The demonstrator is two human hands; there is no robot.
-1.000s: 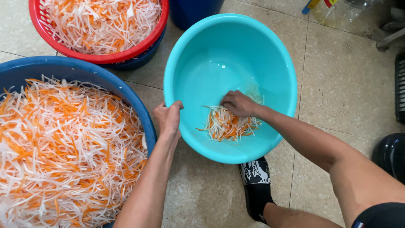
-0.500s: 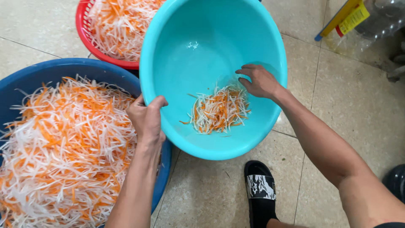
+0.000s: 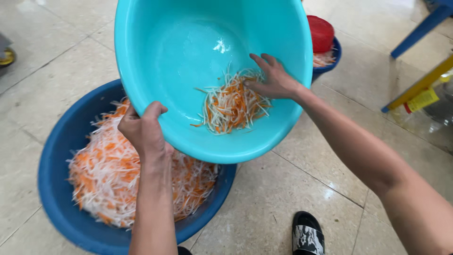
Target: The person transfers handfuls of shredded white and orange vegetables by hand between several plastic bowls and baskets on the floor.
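My left hand (image 3: pixel 144 130) grips the near rim of a turquoise plastic basin (image 3: pixel 179 52), which is lifted and tilted over a big blue basin (image 3: pixel 59 189). Inside the turquoise basin lies a small heap of shredded carrot and white radish (image 3: pixel 231 104). My right hand (image 3: pixel 271 80) is inside that basin, fingers spread, resting on the far edge of the heap. The blue basin below holds a large mass of the same orange and white shreds (image 3: pixel 113 179), partly hidden by the turquoise basin and my left forearm.
A red basket (image 3: pixel 322 33) sits in another blue tub with shreds (image 3: pixel 325 59) at the upper right. Blue and yellow furniture legs (image 3: pixel 415 89) stand at the right. A black patterned slipper (image 3: pixel 307 233) is on the tiled floor at the bottom.
The turquoise basin has been lifted and swung left over the blue basin, tilting more steeply. My right hand has shifted along the shreds inside it. The red basket now lies behind the basin.
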